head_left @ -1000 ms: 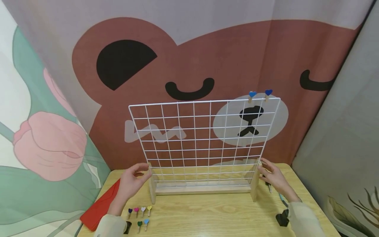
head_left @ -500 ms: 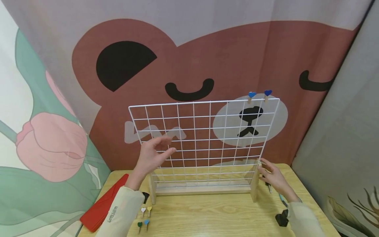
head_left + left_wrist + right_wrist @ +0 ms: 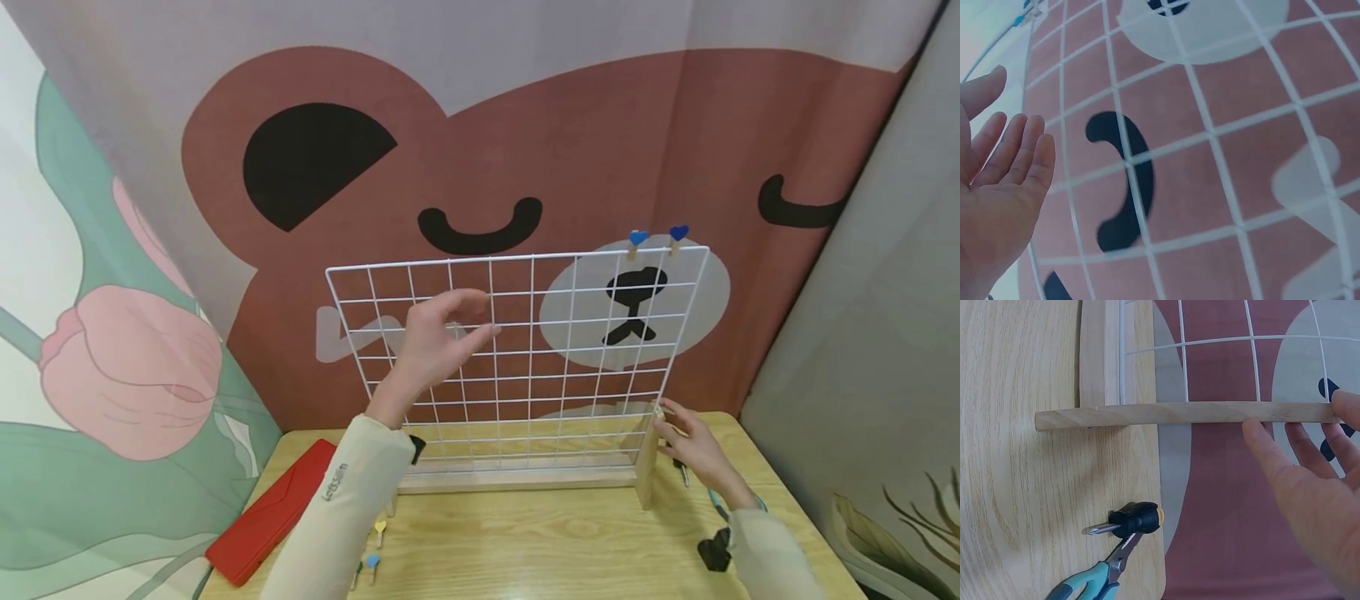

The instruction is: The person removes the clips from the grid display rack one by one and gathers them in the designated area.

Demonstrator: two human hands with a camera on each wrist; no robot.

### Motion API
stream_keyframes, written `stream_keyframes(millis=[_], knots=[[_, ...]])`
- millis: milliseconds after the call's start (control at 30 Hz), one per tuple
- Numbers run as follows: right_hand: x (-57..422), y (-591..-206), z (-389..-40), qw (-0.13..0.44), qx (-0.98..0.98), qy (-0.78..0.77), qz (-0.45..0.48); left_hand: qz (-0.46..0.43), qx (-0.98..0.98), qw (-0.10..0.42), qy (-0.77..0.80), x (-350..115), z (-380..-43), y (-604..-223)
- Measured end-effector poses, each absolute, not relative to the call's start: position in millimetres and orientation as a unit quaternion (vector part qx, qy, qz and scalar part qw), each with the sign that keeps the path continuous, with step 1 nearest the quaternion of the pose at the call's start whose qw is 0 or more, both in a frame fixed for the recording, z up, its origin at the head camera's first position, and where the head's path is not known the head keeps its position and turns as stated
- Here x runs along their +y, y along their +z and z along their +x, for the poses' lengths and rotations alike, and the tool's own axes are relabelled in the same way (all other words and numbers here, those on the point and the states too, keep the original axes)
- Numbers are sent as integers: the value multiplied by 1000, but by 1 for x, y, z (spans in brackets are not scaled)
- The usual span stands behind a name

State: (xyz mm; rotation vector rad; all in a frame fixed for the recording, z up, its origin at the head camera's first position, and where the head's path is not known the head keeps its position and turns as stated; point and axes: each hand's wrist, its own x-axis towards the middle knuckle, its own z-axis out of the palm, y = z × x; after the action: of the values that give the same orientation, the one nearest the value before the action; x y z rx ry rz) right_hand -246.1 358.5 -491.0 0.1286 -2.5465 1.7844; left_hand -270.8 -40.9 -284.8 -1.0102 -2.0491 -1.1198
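A white wire grid panel (image 3: 531, 350) stands upright in a wooden stand (image 3: 517, 480) on the table. My left hand (image 3: 441, 337) is raised in front of its left-middle part; the left wrist view shows an open palm with extended fingers, holding nothing. At the right, my right hand (image 3: 697, 450) touches the stand's right wooden upright (image 3: 1179, 414) near its top end, thumb and fingertips against it. Two heart clothespins, one light blue (image 3: 637, 240) and one dark blue (image 3: 678, 234), sit on the grid's top right edge.
Heart clothespins, among them a yellow one (image 3: 380, 529) and a light blue one (image 3: 373, 564), lie front left; my left sleeve hides others. A red pouch (image 3: 270, 512) lies further left. A stubby screwdriver (image 3: 1138, 519) and teal-handled pliers (image 3: 1091, 580) lie beside the right upright.
My left hand has left the stand's left upright and moved up and to the right, in front of the grid. The right hand has stayed at the right upright.
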Motion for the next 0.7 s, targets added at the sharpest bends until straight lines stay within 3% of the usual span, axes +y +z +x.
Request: stream_keyframes(millis=[367,700], knots=[[357,-491,-245,22,-819,572,42,-395,-759,306,-417,5,-281,-239],[355,-493,-244,31,-819,571,48,-387,-761,254,-454,35,-287,-212]])
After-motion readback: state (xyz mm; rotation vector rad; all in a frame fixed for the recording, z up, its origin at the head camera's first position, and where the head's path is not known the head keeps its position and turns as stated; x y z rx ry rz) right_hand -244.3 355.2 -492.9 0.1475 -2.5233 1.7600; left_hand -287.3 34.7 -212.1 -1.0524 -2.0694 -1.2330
